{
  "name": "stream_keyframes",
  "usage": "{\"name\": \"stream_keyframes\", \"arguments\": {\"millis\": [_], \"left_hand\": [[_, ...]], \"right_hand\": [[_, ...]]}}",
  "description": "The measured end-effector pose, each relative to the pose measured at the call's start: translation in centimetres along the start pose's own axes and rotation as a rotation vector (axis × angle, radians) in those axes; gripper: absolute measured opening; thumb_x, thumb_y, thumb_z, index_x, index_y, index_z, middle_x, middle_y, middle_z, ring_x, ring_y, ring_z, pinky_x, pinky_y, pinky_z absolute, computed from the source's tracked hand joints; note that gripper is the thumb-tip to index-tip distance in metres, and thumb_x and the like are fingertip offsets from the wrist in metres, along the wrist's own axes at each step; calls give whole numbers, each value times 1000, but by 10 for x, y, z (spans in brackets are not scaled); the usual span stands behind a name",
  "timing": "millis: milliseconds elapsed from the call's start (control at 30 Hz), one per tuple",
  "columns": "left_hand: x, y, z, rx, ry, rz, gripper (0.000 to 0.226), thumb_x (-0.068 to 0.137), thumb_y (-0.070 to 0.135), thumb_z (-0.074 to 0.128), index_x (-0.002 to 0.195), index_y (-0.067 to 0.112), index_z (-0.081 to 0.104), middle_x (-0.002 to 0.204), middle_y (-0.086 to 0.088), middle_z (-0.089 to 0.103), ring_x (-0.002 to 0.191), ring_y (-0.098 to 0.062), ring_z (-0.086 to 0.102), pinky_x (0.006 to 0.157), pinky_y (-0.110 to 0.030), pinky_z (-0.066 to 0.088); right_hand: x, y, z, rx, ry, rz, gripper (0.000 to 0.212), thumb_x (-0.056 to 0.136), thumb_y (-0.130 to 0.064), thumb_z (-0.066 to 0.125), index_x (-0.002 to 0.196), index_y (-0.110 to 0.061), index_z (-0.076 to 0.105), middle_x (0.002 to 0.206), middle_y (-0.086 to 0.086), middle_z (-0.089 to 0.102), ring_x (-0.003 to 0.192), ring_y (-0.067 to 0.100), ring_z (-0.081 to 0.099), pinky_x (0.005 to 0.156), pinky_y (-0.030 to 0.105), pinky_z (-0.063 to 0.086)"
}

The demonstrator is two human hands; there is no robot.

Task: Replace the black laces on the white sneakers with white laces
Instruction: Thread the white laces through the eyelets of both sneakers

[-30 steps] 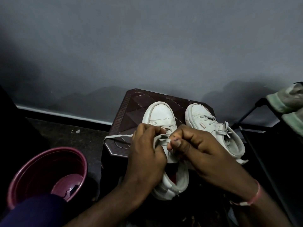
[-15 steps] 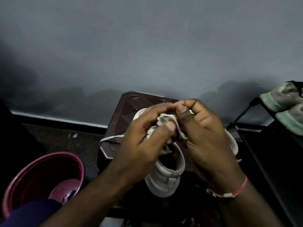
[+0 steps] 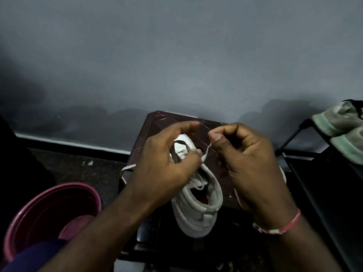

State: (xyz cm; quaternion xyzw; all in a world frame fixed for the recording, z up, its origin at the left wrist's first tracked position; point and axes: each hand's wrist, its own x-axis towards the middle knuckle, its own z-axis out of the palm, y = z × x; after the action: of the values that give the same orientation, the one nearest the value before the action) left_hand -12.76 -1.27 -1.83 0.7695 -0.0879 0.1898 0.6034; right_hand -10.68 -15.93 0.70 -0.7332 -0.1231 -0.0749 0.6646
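Note:
A white sneaker lies on the dark brown stool, heel toward me, toe hidden behind my hands. My left hand hovers over its front, fingers curled, pinching a white lace near the eyelets; a loop of lace, dark in the shadow, arcs by its fingers. My right hand pinches the same lace's other stretch between thumb and forefinger, raised to the right. The second sneaker is almost wholly hidden behind my right hand. Another lace end hangs over the stool's left edge.
A maroon plastic tub stands on the floor at lower left. A black rack at the right holds pale green-soled shoes. A grey wall rises right behind the stool. My dark sleeve fills the lower left corner.
My hands have drawn apart: the right pulled the lace up and rightward, the left dropped onto the sneaker's front. The sneaker's heel shows more now.

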Motion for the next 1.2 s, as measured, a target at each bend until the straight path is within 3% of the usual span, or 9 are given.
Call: {"name": "stream_keyframes", "arguments": {"millis": [100,200,333,433,567,700,800,967,1200], "left_hand": [[2,0,3,-27,-97,62,13,87,14,68,98,15,76,86,7,75,83,-8,71,76,-26,55],[3,-7,3,-110,-52,-26,11,89,11,67,88,16,76,71,3,73,68,-10,70,65,-25,55],[3,-17,1,184,36,42,11,85,26,67,84,21,76,66,6,68,60,-8,63,55,-24,48],[0,-21,4,345,7,67,17,81,29,63,80,18,76,70,7,65,64,-9,61,58,-26,48],[-3,-20,9,546,-43,81,21,78,38,57,78,22,70,70,6,60,66,-16,59,60,-37,50],[-4,-15,19,677,-139,72,22,82,44,51,84,26,63,77,6,59,75,-20,58,65,-37,49],[-2,-15,25,694,-157,34,18,87,42,54,87,25,60,82,6,61,79,-18,57,68,-35,48],[1,-17,29,684,-149,4,20,85,42,56,81,23,59,74,5,59,71,-17,56,62,-32,46],[3,-20,32,706,-127,-13,25,86,46,55,81,22,58,67,8,51,71,-18,54,61,-31,42]], "right_hand": [[-1,3,1,106,-55,63,9,89,-8,65,81,-12,69,69,5,67,63,15,57,61,29,51],[-2,4,-2,92,-98,88,7,87,-11,68,83,-14,73,80,6,71,71,21,63,71,38,54],[0,18,-16,-433,-240,163,16,82,-23,76,97,-22,70,85,1,71,76,14,66,68,23,54],[-4,29,-14,-703,-269,132,15,78,-32,76,90,-24,70,76,-5,69,64,4,61,60,16,47],[-1,37,-16,-572,-163,139,8,85,-20,69,79,-18,72,65,-3,69,53,0,56,53,15,44],[-3,42,-18,-65,-106,390,26,89,-3,59,69,-16,70,64,5,67,60,14,59,59,27,47],[-5,44,-18,117,-110,440,35,90,1,56,68,-20,73,72,10,69,66,18,62,62,27,52],[-6,46,-22,110,-137,393,14,89,0,61,93,-6,73,86,19,73,74,24,69,68,30,56],[-9,47,-23,74,-167,326,11,87,-4,67,95,-5,73,85,16,75,74,23,72,64,26,56]]}}
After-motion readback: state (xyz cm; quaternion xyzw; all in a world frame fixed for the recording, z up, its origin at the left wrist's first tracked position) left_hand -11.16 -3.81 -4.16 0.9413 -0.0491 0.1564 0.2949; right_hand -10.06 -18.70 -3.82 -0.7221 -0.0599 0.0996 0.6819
